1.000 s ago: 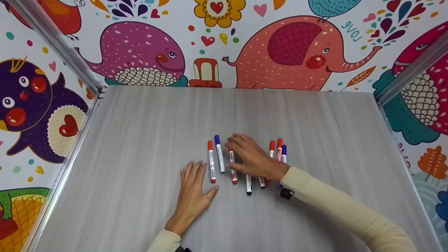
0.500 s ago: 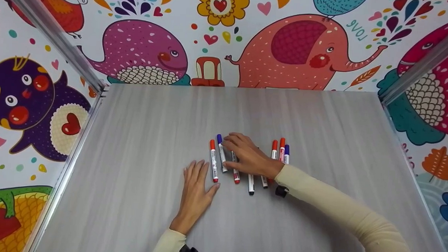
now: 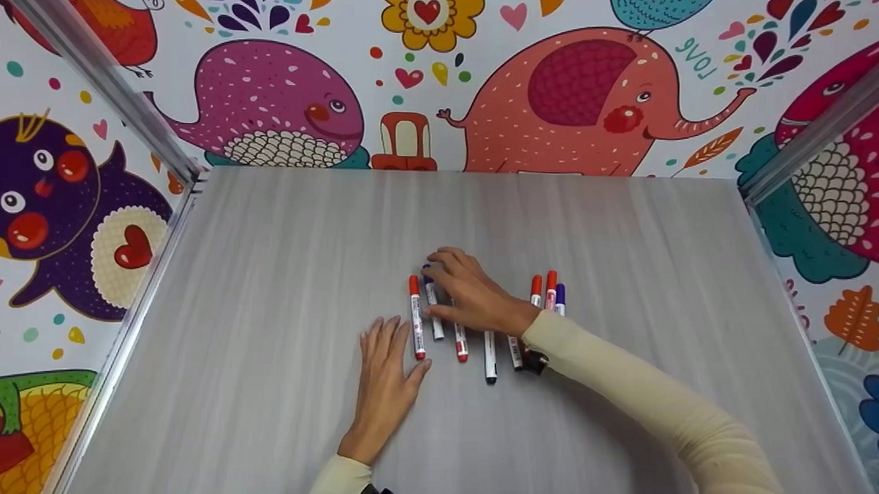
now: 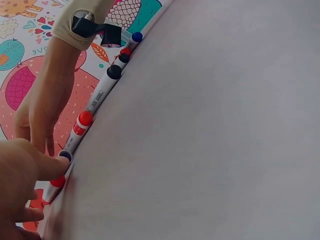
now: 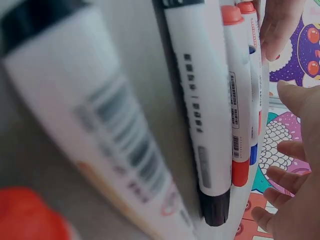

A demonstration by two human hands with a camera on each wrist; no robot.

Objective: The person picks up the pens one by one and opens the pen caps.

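Observation:
Whiteboard markers lie side by side on the table in a loose row. My left hand [image 3: 387,388] rests with fingers extended beside the leftmost red-capped marker [image 3: 416,323]. My right hand [image 3: 478,296] hovers over the row, fingers spread and slightly bent, with its fingertips at the cap end of the blue-capped marker [image 3: 435,316]. Under the palm lie another red-capped marker [image 3: 461,345] and a black-ended marker [image 3: 489,362], partly hidden. In the right wrist view, a gap shows between the right fingers [image 5: 285,172] and the markers.
Near the right wrist are a second black-ended marker [image 3: 515,353], two more red-capped markers [image 3: 551,291] and another blue-capped one [image 3: 560,299], half covered by the sleeve. Cartoon-printed panels [image 3: 269,102] enclose the grey wood-grain table [image 3: 301,227] behind and at the sides.
My right hand has shifted left and slightly away from me, from above the second red-capped marker to the blue-capped one. The left hand stays almost where it was.

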